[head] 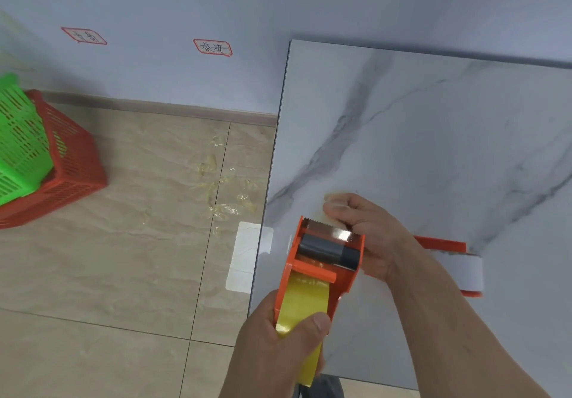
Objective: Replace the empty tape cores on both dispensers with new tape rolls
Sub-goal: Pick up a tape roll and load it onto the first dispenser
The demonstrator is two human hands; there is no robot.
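**Yellow roll sitting in the orange dispenser**

We've got the orange dispenser [325, 261] at 6 o'clock over the marble table [433, 137] edge. Our left hand [275, 348] is wrapped round the yellow tape roll [301, 305], thumb pressed on it. Right hand [365, 230] is curled w/ fingers pinching the tape end at the toothed blade [328, 227]. 2nd dispenser [455, 261] lies at 3 o'clock, behind the right wrist. Baskets [46, 162] at 9.

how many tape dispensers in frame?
2. One orange plastic tape dispenser with yellow tape, held in both hands at the marble table's edge; a second orange dispenser lies on the table, partly hidden behind the right forearm.
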